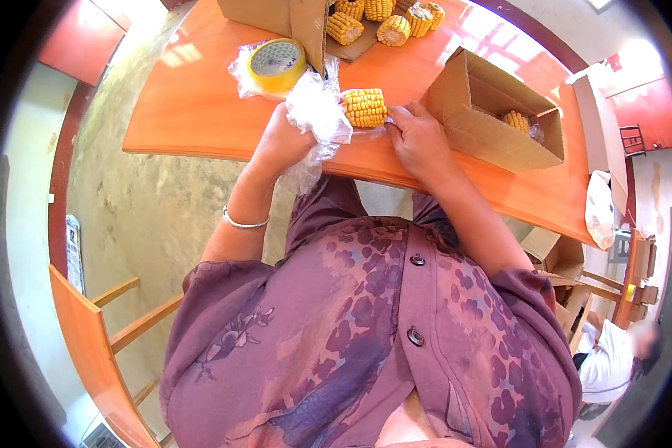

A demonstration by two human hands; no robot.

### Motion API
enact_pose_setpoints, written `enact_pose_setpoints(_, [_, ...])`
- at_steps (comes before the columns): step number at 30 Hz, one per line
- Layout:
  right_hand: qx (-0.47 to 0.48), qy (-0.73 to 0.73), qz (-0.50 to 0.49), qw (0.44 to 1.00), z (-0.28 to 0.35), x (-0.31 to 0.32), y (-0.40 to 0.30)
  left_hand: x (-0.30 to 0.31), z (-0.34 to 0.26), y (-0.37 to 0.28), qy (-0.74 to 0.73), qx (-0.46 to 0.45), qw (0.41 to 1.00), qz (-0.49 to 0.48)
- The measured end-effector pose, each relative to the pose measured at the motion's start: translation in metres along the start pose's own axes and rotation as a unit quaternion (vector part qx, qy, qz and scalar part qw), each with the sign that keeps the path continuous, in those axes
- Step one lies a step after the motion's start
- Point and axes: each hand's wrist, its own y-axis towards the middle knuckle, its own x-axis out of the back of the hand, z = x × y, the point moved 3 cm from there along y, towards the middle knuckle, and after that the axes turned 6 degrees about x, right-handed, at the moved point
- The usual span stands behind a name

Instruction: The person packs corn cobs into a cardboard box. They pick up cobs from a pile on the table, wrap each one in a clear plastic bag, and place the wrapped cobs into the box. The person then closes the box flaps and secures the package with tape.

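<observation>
A short piece of yellow corn cob (365,108) lies between my hands at the table's front edge. My left hand (289,140) is closed around bunched clear plastic film (318,109), which touches the cob's left end. From the bunch, a thin stretch of film runs below the cob towards my right hand (417,137). The fingers of that hand pinch the film at the cob's right end; whether they also grip the cob is hidden. Right of my right hand stands an open cardboard box (453,112) with a corn piece (516,121) and some clear plastic inside.
A roll of yellow tape (277,84) rests on clear plastic beyond my left hand. Several corn pieces (393,31) lie by another cardboard box (257,15) at the table's (213,117) far side. A wooden chair (84,336) is at left; a person (607,361) is at lower right.
</observation>
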Motion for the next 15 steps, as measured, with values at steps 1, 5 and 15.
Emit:
enact_pose_setpoints(1, [-0.003,-0.003,-0.011,1.000,0.000,-0.001,0.000,0.001,0.001,0.000,-0.003,-0.003,1.000,0.001])
enact_pose_setpoints(5, [-0.014,0.005,-0.070,0.997,-0.001,0.000,-0.001,0.001,0.005,0.003,-0.004,-0.011,1.000,0.007])
enact_pose_setpoints(15, [-0.136,0.322,-0.089,0.933,-0.009,-0.004,-0.012,-0.005,0.006,0.014,0.024,-0.020,0.999,0.043])
